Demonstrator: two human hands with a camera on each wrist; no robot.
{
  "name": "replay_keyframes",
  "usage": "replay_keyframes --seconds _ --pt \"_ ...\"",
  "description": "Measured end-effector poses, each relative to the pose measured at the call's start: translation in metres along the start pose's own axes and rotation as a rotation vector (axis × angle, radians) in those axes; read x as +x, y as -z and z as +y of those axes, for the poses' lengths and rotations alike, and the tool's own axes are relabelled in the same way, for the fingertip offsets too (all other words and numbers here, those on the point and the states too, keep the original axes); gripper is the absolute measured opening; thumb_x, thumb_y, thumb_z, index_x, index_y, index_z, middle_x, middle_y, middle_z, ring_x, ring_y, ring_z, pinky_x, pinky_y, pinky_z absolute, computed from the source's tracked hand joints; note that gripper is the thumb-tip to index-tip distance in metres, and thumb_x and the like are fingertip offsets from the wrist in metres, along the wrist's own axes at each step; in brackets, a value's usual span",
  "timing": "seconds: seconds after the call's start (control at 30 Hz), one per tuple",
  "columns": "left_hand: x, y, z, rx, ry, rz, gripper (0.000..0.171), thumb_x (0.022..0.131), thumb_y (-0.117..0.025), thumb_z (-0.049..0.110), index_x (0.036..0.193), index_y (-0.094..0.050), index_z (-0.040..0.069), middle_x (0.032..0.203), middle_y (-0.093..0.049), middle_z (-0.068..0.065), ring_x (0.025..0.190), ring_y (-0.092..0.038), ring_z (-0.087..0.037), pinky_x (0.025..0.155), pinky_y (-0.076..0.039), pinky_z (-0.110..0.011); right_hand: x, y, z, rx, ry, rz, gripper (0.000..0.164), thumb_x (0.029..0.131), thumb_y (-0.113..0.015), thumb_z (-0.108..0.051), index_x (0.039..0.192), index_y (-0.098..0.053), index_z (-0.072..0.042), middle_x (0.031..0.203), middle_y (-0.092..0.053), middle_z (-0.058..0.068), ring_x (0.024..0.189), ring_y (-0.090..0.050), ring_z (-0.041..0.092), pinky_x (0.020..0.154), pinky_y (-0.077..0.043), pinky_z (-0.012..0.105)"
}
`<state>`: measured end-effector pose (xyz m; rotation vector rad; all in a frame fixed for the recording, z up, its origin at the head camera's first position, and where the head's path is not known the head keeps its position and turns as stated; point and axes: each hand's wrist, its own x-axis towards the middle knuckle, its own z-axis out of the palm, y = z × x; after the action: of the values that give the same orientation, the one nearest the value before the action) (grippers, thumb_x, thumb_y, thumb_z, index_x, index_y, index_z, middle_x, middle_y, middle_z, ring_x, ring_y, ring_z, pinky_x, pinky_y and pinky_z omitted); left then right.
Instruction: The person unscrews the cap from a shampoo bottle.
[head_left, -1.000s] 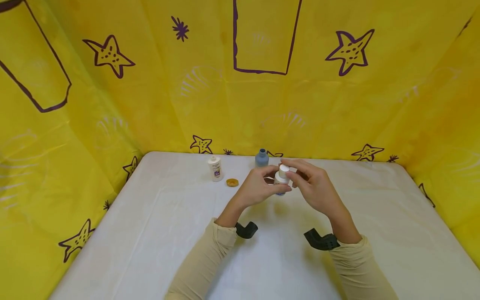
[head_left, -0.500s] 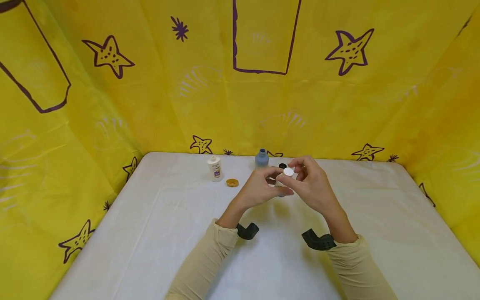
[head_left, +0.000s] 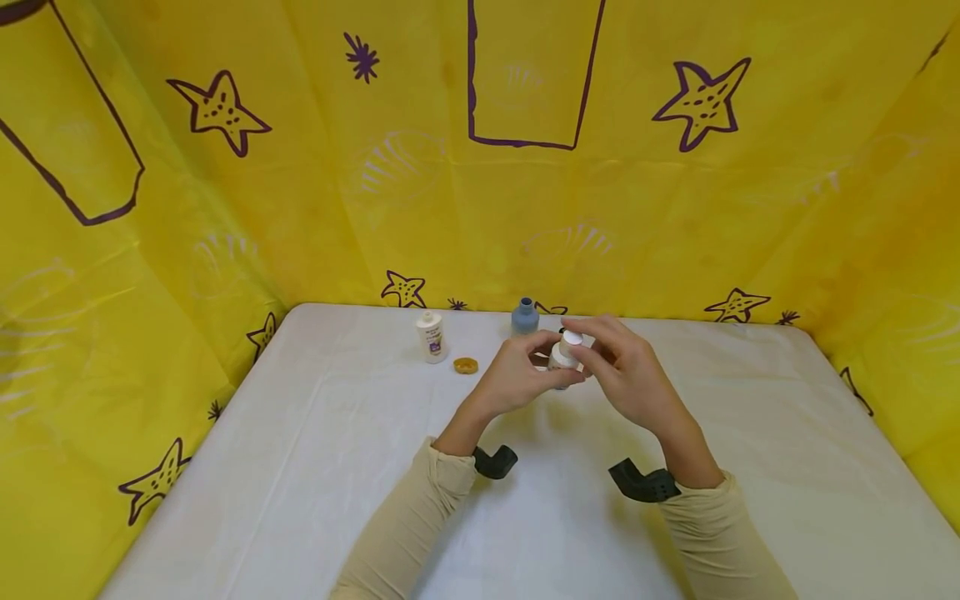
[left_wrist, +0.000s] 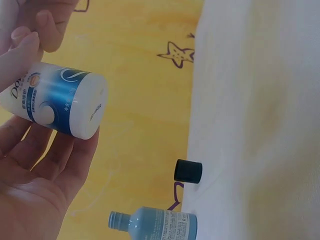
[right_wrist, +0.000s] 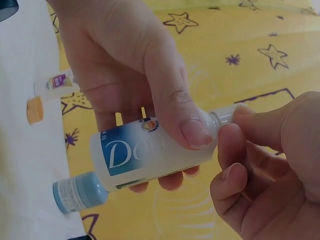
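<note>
Raised over the table, a small white-and-blue Dove bottle [right_wrist: 135,152] is held in my left hand [head_left: 513,377], thumb on one side and fingers round the other. Its base faces the camera in the left wrist view. My right hand [head_left: 630,367] pinches the white cap [head_left: 572,337] at the bottle's top between thumb and fingers. The cap sits on the neck, partly covered by the right fingertips in the right wrist view.
A blue open-necked bottle [head_left: 525,318] stands behind the hands, beside a black cap [left_wrist: 188,171]. Further left are a white bottle [head_left: 432,337] and an orange cap [head_left: 465,365]. Yellow patterned cloth [head_left: 480,208] walls the white table [head_left: 360,450].
My right fingers turned over the cap, uncovering the black cap behind half a second ago, then swung back to their earlier grip. My left hand keeps the bottle in nearly the same place.
</note>
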<state>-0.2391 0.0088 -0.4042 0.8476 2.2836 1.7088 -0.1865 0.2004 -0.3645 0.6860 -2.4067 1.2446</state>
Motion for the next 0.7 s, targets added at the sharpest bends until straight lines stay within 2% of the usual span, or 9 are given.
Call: replay_keyframes --seconds 0.13,0.23,0.4,0.5,0.6,0.7 --pt "-0.0002 0.0009 0.0004 -0.009 0.005 0.004 0.043 0.087 -0.082 0.029 0.127 -0.068 0.017 0.117 -0.073 -0.002 0.103 -0.072 -0.022 0.079 -0.061 -0.027 0.0007 0.0008 -0.0009 0.027 0.025 -0.026 0.04 0.098 -0.064 -0.002 0.137 -0.065 -0.011 0.126 -0.067 0.009 0.077 -0.059 0.01 0.07 -0.053 0.018" --pt "0.0003 0.0015 0.0004 -0.002 0.0 0.01 0.045 0.088 -0.081 0.027 0.128 -0.068 0.015 0.119 -0.073 -0.003 0.106 -0.071 -0.026 0.081 -0.06 -0.027 0.0008 0.0021 -0.0011 0.023 0.017 -0.042 0.042 0.098 -0.064 -0.004 0.139 -0.063 -0.013 0.124 -0.067 0.007 0.074 -0.058 0.01 0.067 -0.051 0.019" --pt "0.0007 0.0017 0.0015 0.034 -0.029 0.013 0.046 0.087 -0.083 0.025 0.128 -0.068 0.013 0.122 -0.072 -0.004 0.105 -0.07 -0.019 0.086 -0.059 -0.026 -0.0005 0.0042 -0.0013 0.017 -0.029 -0.048 0.047 0.095 -0.072 -0.01 0.141 -0.06 -0.014 0.119 -0.063 0.005 0.065 -0.054 0.009 0.058 -0.047 0.023" --pt "0.0001 0.0 0.0026 0.04 -0.043 0.003 0.046 0.084 -0.086 0.027 0.126 -0.07 0.016 0.118 -0.072 0.001 0.102 -0.069 -0.012 0.086 -0.059 -0.027 -0.0008 0.0029 -0.0017 0.008 -0.069 -0.006 0.042 0.091 -0.078 -0.013 0.13 -0.063 -0.012 0.113 -0.061 0.005 0.064 -0.052 0.01 0.056 -0.046 0.023" --pt "-0.0006 -0.0019 0.003 0.052 -0.052 -0.003 0.048 0.082 -0.087 0.03 0.125 -0.07 0.018 0.116 -0.073 0.004 0.1 -0.069 -0.009 0.089 -0.06 -0.032 -0.0009 0.0015 -0.0015 -0.023 -0.1 0.039 0.033 0.086 -0.083 -0.015 0.114 -0.065 -0.011 0.1 -0.058 0.002 0.062 -0.049 0.011 0.054 -0.044 0.023" --pt "-0.0011 -0.0026 0.0028 0.063 -0.054 -0.002 0.048 0.081 -0.088 0.031 0.125 -0.071 0.018 0.115 -0.073 0.005 0.098 -0.068 -0.008 0.091 -0.059 -0.034 -0.0012 0.0012 -0.0015 -0.046 -0.106 0.055 0.029 0.084 -0.084 -0.015 0.105 -0.065 -0.011 0.091 -0.056 0.0 0.062 -0.048 0.012 0.053 -0.043 0.023"
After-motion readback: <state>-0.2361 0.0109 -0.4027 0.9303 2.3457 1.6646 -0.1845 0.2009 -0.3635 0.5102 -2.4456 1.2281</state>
